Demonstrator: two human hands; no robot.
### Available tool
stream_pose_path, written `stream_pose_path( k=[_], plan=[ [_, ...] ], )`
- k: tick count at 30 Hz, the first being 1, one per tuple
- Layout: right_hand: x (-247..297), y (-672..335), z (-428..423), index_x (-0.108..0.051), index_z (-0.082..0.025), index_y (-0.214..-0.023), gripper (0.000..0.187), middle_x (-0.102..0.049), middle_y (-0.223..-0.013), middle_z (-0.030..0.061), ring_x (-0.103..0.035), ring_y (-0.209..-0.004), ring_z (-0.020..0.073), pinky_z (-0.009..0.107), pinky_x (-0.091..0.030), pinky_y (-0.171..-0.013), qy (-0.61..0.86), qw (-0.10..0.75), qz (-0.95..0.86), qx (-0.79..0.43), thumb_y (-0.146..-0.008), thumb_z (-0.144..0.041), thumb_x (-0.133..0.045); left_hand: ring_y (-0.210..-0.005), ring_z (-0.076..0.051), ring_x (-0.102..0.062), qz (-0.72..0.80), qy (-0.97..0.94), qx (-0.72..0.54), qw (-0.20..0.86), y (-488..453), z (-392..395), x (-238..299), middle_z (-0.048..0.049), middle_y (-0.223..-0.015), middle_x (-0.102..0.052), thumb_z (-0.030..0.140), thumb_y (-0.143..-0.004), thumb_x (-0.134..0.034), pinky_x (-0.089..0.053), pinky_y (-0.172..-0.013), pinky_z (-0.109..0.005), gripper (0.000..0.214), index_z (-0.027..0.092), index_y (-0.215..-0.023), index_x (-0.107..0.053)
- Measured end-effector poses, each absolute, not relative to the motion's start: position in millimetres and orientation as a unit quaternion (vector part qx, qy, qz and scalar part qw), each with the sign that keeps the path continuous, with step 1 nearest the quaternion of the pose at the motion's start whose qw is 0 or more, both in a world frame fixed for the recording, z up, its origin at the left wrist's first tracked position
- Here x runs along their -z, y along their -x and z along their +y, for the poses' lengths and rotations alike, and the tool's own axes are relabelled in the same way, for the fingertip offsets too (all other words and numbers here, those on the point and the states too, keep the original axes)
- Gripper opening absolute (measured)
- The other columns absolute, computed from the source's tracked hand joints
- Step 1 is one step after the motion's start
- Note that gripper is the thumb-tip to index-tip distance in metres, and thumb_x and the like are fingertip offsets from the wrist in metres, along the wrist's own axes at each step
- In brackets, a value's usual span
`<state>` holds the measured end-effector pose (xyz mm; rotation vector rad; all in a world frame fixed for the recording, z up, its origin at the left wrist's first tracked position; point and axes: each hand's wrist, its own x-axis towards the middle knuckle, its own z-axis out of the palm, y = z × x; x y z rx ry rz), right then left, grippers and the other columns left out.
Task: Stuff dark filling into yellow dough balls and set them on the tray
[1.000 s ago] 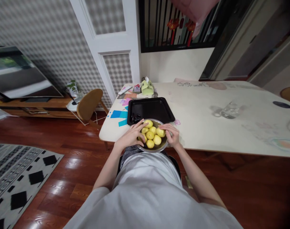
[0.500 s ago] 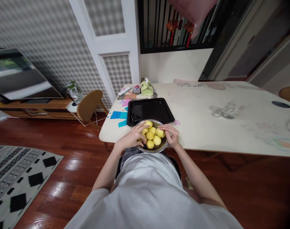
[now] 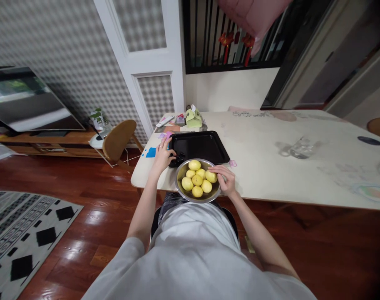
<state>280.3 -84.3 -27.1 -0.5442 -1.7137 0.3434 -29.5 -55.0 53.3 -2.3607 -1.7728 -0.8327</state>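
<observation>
A round metal bowl (image 3: 179,189) of yellow lemons (image 3: 197,180) sits at the near table edge, close to my body. My right hand (image 3: 226,178) grips the bowl's right side, its fingertips reaching over the rim against the rightmost lemon (image 3: 211,176). Beyond the bowl lies a black rectangular tray (image 3: 202,146). My left hand (image 3: 162,157) is at the tray's left end, fingers apart. Beside its fingertips, small dark shiny things (image 3: 180,157) lie in the tray's near-left corner, too unclear to name.
The pale table (image 3: 258,166) extends far right, with a clear glass (image 3: 302,148) on it. A green tissue holder (image 3: 194,118) and a white remote (image 3: 165,121) stand behind the tray. A wooden chair (image 3: 119,141) is at the left end.
My left hand has left the bowl and moved up and left to the tray's left end. More lemons show in the bowl. My right hand stays at its right side.
</observation>
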Motion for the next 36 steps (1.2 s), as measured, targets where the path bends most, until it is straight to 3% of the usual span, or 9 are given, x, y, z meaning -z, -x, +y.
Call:
stream_pose_path(
  k=[5, 11, 13, 16, 20, 26, 30, 36],
  plan=[
    [23, -282, -87, -0.079, -0.026, -0.103, 0.029, -0.082, -0.103, 0.009, -0.076, -0.098, 0.0283, 0.052, -0.061, -0.09, 0.267, 0.589, -0.75, -0.14, -0.101, -0.03, -0.05, -0.155, -0.042, -0.037, -0.598, 0.754, 0.273, 0.014, 28, -45, -31, -0.012, -0.165, -0.044, 0.004, -0.082, -0.078, -0.042, -0.116, -0.067, 0.017, 0.02, -0.083, -0.074],
    [12, -308, -96, -0.075, -0.027, -0.12, 0.028, -0.077, -0.124, 0.0081, -0.071, -0.117, 0.0281, 0.052, -0.057, -0.105, 0.379, 0.52, -0.759, -0.098, -0.098, -0.029, -0.058, -0.16, -0.04, -0.029, -0.577, 0.761, 0.297, -0.011, 27, -81, -34, -0.0168, -0.166, -0.041, 0.018, -0.092, -0.074, -0.038, -0.122, -0.066, 0.028, 0.022, -0.119, -0.072],
    [11, -317, -101, -0.071, -0.027, -0.129, 0.034, -0.075, -0.128, 0.0082, -0.072, -0.112, 0.0276, 0.047, -0.061, -0.099, 0.41, 0.49, -0.764, -0.095, -0.096, -0.03, -0.062, -0.163, -0.036, -0.025, -0.538, 0.78, 0.319, -0.024, 17, -98, -41, -0.0159, -0.17, -0.036, 0.028, -0.097, -0.07, -0.033, -0.127, -0.061, 0.036, 0.023, -0.132, -0.067],
    [16, -321, -104, -0.066, -0.028, -0.133, 0.043, -0.079, -0.117, 0.0067, -0.075, -0.085, 0.0235, 0.037, -0.064, -0.074, 0.448, 0.448, -0.764, -0.118, -0.091, -0.03, -0.067, -0.164, -0.033, -0.024, -0.476, 0.816, 0.321, -0.069, -6, -119, -47, -0.0128, -0.175, -0.026, 0.043, -0.098, -0.07, -0.032, -0.13, -0.055, 0.057, 0.029, -0.15, -0.054],
    [27, -312, -102, -0.068, -0.026, -0.121, 0.035, -0.08, -0.087, 0.0014, -0.07, -0.06, 0.0191, 0.03, -0.057, -0.055, 0.463, 0.419, -0.752, -0.21, -0.087, -0.027, -0.064, -0.164, -0.038, -0.019, -0.441, 0.844, 0.279, -0.124, -39, -132, -39, -0.015, -0.177, -0.019, 0.057, -0.088, -0.078, -0.031, -0.128, -0.061, 0.087, 0.034, -0.163, -0.039],
    [35, -297, -100, -0.064, -0.023, -0.092, 0.014, -0.078, -0.073, 0.0016, -0.07, -0.057, 0.0202, 0.028, -0.053, -0.049, 0.454, 0.463, -0.683, -0.336, -0.083, -0.032, -0.058, -0.165, -0.042, -0.009, -0.441, 0.849, 0.256, -0.141, -60, -130, -17, -0.0181, -0.177, -0.017, 0.066, -0.08, -0.082, -0.028, -0.125, -0.07, 0.103, 0.034, -0.165, -0.034],
    [19, -292, -103, -0.057, -0.025, -0.084, 0.01, -0.074, -0.066, 0.0013, -0.062, -0.048, 0.0187, 0.028, -0.045, -0.045, 0.483, 0.496, -0.655, -0.302, -0.082, -0.035, -0.059, -0.165, -0.044, -0.007, -0.446, 0.847, 0.265, -0.117, -68, -130, -10, -0.0215, -0.176, -0.017, 0.067, -0.081, -0.08, -0.027, -0.125, -0.071, 0.103, 0.029, -0.165, -0.035],
    [-30, -301, -85, -0.054, -0.024, -0.082, 0.014, -0.069, -0.067, 0.0005, -0.061, -0.056, 0.0177, 0.027, -0.043, -0.056, 0.538, 0.483, -0.671, -0.162, -0.083, -0.038, -0.059, -0.166, -0.041, -0.001, -0.424, 0.824, 0.367, -0.078, -90, -101, -6, -0.0191, -0.178, -0.011, 0.066, -0.089, -0.072, -0.025, -0.129, -0.064, 0.095, 0.026, -0.166, -0.034]
  ],
)
